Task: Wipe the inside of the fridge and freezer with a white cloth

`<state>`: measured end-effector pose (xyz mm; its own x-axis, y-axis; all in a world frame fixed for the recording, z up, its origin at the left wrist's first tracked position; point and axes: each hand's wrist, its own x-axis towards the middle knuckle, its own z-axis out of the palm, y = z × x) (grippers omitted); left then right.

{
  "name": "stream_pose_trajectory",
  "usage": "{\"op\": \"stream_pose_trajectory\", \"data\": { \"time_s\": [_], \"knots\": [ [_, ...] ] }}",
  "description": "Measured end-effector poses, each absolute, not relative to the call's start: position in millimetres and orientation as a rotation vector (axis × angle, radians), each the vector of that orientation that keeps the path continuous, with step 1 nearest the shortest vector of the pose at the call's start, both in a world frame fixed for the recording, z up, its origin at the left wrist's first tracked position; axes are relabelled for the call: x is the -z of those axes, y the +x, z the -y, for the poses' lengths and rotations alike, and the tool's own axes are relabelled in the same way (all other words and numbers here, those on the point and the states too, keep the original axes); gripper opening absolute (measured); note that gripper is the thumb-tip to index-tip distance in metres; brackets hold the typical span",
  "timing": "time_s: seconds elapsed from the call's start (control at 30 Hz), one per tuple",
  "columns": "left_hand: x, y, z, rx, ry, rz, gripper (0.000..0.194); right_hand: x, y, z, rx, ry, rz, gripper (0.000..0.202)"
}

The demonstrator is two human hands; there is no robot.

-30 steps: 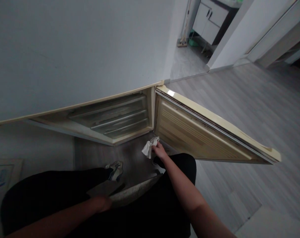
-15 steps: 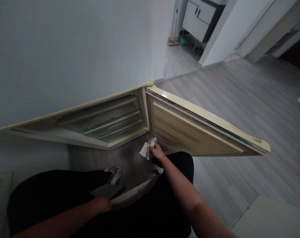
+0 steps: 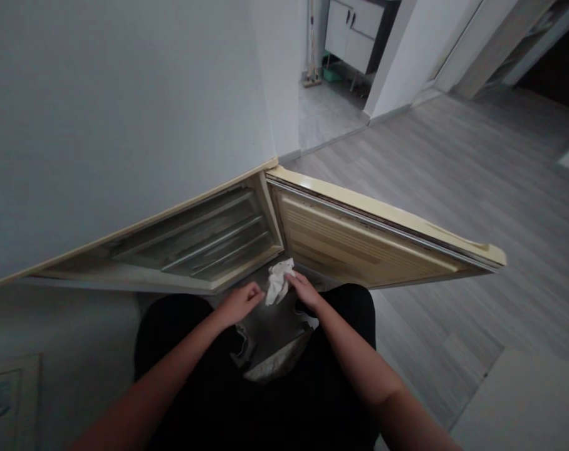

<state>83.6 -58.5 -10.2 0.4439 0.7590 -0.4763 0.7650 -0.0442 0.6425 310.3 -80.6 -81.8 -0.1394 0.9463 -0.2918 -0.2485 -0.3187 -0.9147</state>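
Observation:
A crumpled white cloth or tissue (image 3: 279, 282) hangs from my right hand (image 3: 304, 289), whose fingers pinch its right side. Just left of the cloth is my left hand (image 3: 241, 302), its fingers curled together; whether something small is between them I cannot make out. Both hands are low in front of an opened cream-coloured fridge or freezer. Its door (image 3: 360, 244) stands swung out to the right, with a ribbed inner panel. Inside the cabinet, shelf-like ridges (image 3: 214, 241) show on the left.
My knees in black trousers (image 3: 353, 313) frame the hands. A pale wall or panel (image 3: 125, 113) rises at the left. Grey wood-look floor (image 3: 454, 169) spreads to the right. A white cabinet (image 3: 353, 34) and a broom-like tool (image 3: 311, 56) stand beyond a doorway.
My left hand has come up from low left to beside the cloth. My left leg has moved inward. My right hand still holds the cloth, and the camera view has shifted slightly.

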Motion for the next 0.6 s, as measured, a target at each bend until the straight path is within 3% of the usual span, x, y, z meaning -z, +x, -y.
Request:
{"op": "stream_pose_trajectory", "data": {
  "time_s": [0.07, 0.17, 0.3, 0.47, 0.6],
  "knots": [
    [14, 122, 55, -0.42, 1.663, -1.339, 0.044, 79, 310, 87, -1.641, -1.113, 0.843, 0.055],
    [28, 180, 62, -0.741, 1.504, -1.327, 0.049, 81, 320, 99, -1.533, -1.176, 0.745, 0.063],
    [36, 221, 58, -0.698, 1.492, -1.257, 0.034, 76, 351, 120, -1.186, -1.363, 0.843, 0.053],
    [6, 237, 40, -0.565, 1.631, -1.072, 0.023, 70, 368, 146, -0.834, -1.558, 0.892, 0.038],
    [-27, 249, 52, -0.373, 2.009, -0.966, 0.014, 82, 352, 150, -0.964, -1.611, 0.614, 0.033]
  ]
}}
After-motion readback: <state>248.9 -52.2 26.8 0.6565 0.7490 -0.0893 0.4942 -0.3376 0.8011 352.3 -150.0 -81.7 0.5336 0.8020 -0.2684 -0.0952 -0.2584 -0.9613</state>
